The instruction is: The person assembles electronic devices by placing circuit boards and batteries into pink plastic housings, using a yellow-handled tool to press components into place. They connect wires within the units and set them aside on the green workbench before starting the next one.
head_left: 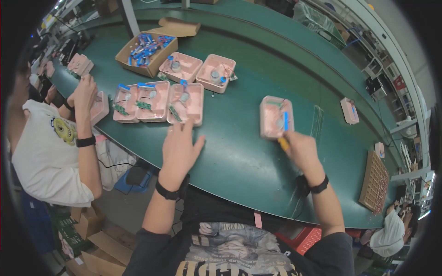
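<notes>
My left hand (178, 148) is open, fingers apart, its fingertips at the near edge of a pink plastic housing (195, 94). A small green circuit board and wires lie in that housing. My right hand (302, 151) is closed around a yellow tool (283, 144), whose kind I cannot make out. It is at the near edge of a second pink housing (264, 118), standing by itself to the right. Inside that one are a blue cylindrical part (286, 121) and a round pale part; the hand hides its near right corner.
More pink housings (159, 108) with boards and wires stand left of centre. Behind them is a cardboard box (151, 68) of blue cylinders with wires. Another pink housing (348, 112) and a divided brown tray (371, 183) lie rightward. A co-worker (50, 156) sits at left, hands raised.
</notes>
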